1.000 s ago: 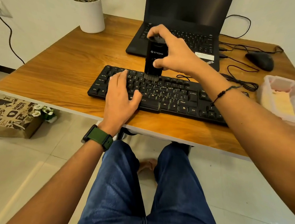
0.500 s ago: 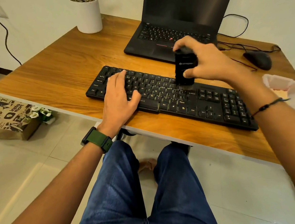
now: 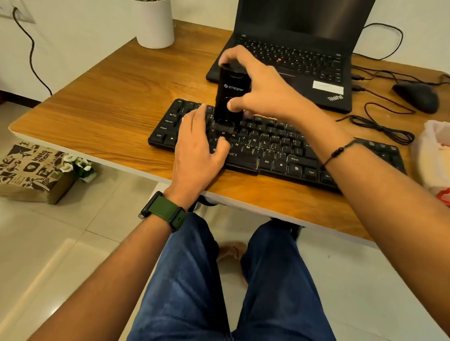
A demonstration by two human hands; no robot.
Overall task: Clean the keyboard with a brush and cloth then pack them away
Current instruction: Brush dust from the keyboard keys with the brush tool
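Wooden desk [image 3: 110,102] with white edge against a pale wall, glossy tiled floor [image 3: 36,263], right hand [image 3: 262,92] gripping upright black brush [image 3: 229,95] on keyboard [image 3: 274,147] at desk front, left hand [image 3: 198,146] flat on keys, laptop [image 3: 296,41] behind, plant pot [image 3: 155,19] in far corner.

The keyboard [image 3: 274,144] is crossed at its left half by the left hand [image 3: 197,146], laid flat on the keys, and by the brush [image 3: 229,98], held upright just beside it by the right hand [image 3: 262,92]; the keys between them are blocked. The right half of the keyboard is overhung by the right forearm. Bare wood of the desk [image 3: 110,102] is left open to the left of the keyboard, bounded behind by the plant pot [image 3: 156,19]. Passage behind the keyboard is closed by the laptop [image 3: 289,51]. To the right, room is taken up by a coiled cable [image 3: 383,126], a mouse [image 3: 415,96] and a plastic container [image 3: 445,166].
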